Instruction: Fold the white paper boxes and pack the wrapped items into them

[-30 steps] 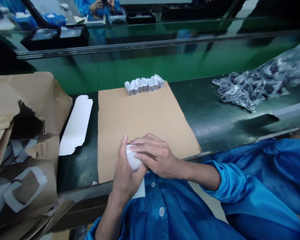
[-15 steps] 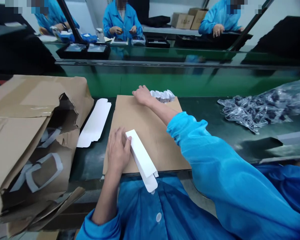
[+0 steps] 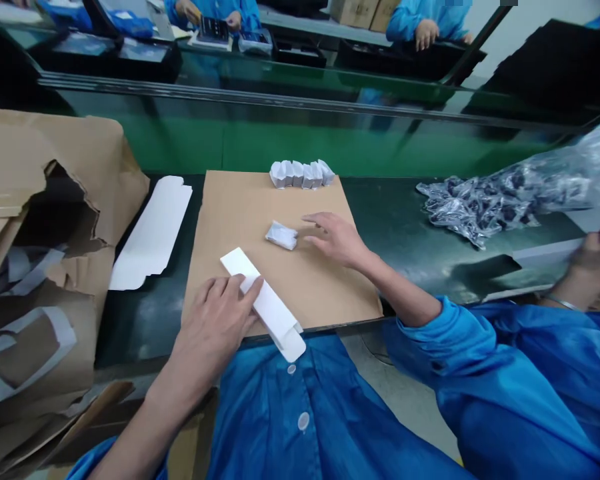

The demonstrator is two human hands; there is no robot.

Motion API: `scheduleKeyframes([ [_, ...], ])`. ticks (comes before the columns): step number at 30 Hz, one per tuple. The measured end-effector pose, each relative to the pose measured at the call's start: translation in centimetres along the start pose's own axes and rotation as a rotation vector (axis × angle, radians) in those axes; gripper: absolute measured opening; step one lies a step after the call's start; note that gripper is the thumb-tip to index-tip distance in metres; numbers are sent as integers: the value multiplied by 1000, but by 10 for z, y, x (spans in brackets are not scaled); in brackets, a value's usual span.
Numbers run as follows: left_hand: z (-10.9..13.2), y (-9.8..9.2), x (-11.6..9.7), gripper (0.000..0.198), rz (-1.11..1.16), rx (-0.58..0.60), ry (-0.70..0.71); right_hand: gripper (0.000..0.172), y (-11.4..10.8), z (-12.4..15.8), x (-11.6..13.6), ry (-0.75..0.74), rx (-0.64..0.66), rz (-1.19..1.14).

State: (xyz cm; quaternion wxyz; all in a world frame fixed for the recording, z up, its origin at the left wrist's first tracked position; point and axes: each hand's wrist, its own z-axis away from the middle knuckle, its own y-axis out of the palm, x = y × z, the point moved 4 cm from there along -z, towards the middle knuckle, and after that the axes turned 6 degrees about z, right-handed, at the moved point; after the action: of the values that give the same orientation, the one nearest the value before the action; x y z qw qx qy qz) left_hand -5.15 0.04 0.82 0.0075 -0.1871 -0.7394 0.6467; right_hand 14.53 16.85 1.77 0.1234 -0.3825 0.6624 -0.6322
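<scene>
A long, narrow white carton (image 3: 267, 303) lies slanted on the brown cardboard sheet (image 3: 325, 293), its near end open with a flap sticking out. Across its left side, my left hand (image 3: 223, 307) grips it with fingers and thumb. A small white wrapped packet (image 3: 281, 235) rests alone on the cardboard beyond the carton. Just right of that packet is my right hand (image 3: 337, 239), fingers apart and holding nothing. Several similar white packets (image 3: 303, 175) stand in a row along the sheet's far edge.
Flat white carton blanks (image 3: 153, 233) lie to the left, beside a torn brown cardboard box (image 3: 95, 147). Clear plastic bags (image 3: 480, 203) are heaped on the right. Another person's hand (image 3: 593, 267) shows at the right edge. Co-workers sit beyond the green partition (image 3: 180, 143).
My right hand has come back from the packet row toward me. One small packet now lies mid-sheet. My left hand has shifted further over the carton, and the view has tilted down.
</scene>
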Motion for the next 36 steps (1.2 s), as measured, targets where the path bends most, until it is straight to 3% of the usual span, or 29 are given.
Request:
scheduleKeyframes([
  [3,-17,0,-13,42,58,23,152,53,9,-19,20,12,83,-12],
  [5,-25,2,-18,39,89,68,246,43,13,-29,24,-7,127,-35],
  [7,-31,2,-12,37,24,67,182,28,9,-32,12,26,158,-60],
  [10,-30,0,1,46,-145,14,-29,32,-8,-24,-21,156,139,-15],
  [13,-31,2,-1,55,-142,12,-48,31,-22,-7,-42,264,45,73],
  [16,-42,8,-15,59,-9,35,34,38,-14,3,-34,104,82,101],
  [18,-52,14,-22,51,66,97,78,40,-4,3,-27,0,83,110],
  [21,-59,22,-25,45,128,222,132,34,4,-6,-28,14,27,78],
  [24,-53,22,-20,41,154,237,172,36,-4,-6,-29,63,68,-59],
  [26,-46,19,-17,39,171,189,207,40,-14,5,-23,64,139,-260],
  [28,-40,16,-16,39,203,143,255,39,-18,24,-8,-25,284,-458],
  [30,-36,15,-17,39,239,117,300,33,-15,43,10,-136,378,-488],
  [32,-36,15,-18,38,260,98,331,29,-5,55,26,-171,322,-360],
  [36,-36,14,-18,35,218,-4,339,25,18,67,56,-141,56,-46],
])
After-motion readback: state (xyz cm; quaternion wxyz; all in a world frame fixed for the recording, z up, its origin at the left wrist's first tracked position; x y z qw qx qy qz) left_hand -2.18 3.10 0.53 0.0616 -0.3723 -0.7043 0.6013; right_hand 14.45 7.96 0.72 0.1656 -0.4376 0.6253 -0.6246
